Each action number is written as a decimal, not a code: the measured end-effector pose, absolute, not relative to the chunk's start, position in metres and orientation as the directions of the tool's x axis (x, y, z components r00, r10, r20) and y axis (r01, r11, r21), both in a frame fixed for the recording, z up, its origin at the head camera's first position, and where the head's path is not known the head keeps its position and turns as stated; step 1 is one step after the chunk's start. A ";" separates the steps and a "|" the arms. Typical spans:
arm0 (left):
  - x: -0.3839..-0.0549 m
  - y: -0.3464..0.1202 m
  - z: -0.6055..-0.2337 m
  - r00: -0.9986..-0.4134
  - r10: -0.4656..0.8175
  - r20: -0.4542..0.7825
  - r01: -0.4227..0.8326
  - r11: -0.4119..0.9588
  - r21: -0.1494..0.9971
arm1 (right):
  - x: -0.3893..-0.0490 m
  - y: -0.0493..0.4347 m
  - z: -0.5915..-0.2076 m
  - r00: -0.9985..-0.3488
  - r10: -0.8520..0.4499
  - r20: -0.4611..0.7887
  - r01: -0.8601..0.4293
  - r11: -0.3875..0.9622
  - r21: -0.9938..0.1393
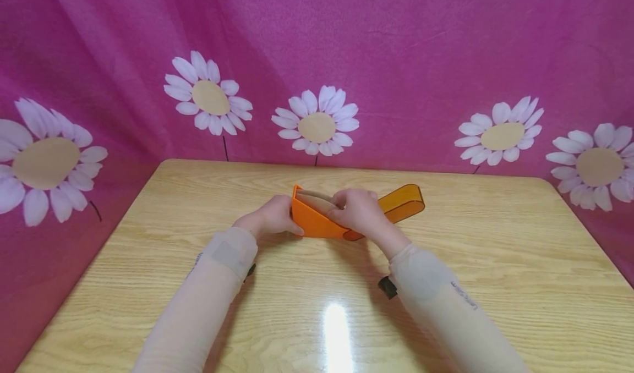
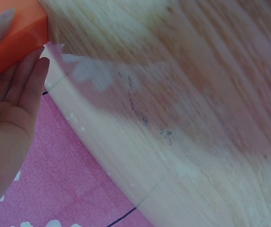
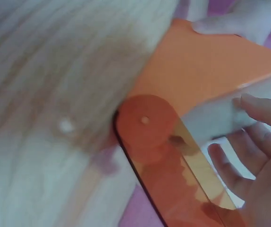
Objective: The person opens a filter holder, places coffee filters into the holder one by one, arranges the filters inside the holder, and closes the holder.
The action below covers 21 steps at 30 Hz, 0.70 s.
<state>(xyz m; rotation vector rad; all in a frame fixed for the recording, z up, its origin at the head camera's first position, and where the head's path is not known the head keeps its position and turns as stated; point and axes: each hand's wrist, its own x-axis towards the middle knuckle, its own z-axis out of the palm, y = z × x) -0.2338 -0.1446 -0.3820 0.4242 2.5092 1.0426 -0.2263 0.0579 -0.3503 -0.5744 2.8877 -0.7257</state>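
Observation:
An orange box point(image 1: 317, 219) with a see-through amber lid point(image 1: 403, 203) stands on the table, the lid swung back to the right on its round hinge point(image 3: 146, 119). My left hand point(image 1: 272, 216) grips the box's left end, thumb on the near face; in the left wrist view the fingers point(image 2: 24, 80) lie along its other side. Thin tan sheets, perhaps paper, point(image 1: 313, 199) show inside the box's open top. My right hand point(image 1: 359, 210) reaches over that opening and pinches at the sheets, its thumb against the pale sheet point(image 3: 211, 116) in the right wrist view. Some fingertips are hidden from above.
The wooden table point(image 1: 173, 197) extends around the box on all sides. Behind and to the left hangs a magenta cloth point(image 1: 396, 59) printed with white daisies. A bright light reflection point(image 1: 338, 334) lies on the near tabletop.

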 end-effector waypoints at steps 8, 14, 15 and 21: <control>-0.233 -0.144 -0.383 -0.883 0.415 -0.220 0.137 0.675 0.725 | -0.224 0.083 -0.321 -0.949 -0.314 -0.019 -0.258 0.812 -0.524; -0.233 -0.144 -0.384 -0.885 0.405 -0.229 0.119 0.673 0.730 | -0.225 0.116 -0.299 -0.932 -0.354 -0.085 -0.273 0.834 -0.480; -0.233 -0.144 -0.384 -0.884 0.408 -0.228 0.121 0.671 0.732 | -0.225 0.122 -0.297 -0.927 -0.361 -0.098 -0.277 0.839 -0.469; -0.233 -0.144 -0.384 -0.883 0.413 -0.225 0.125 0.668 0.734 | -0.226 0.157 -0.294 -0.899 -0.411 -0.152 -0.299 0.828 -0.474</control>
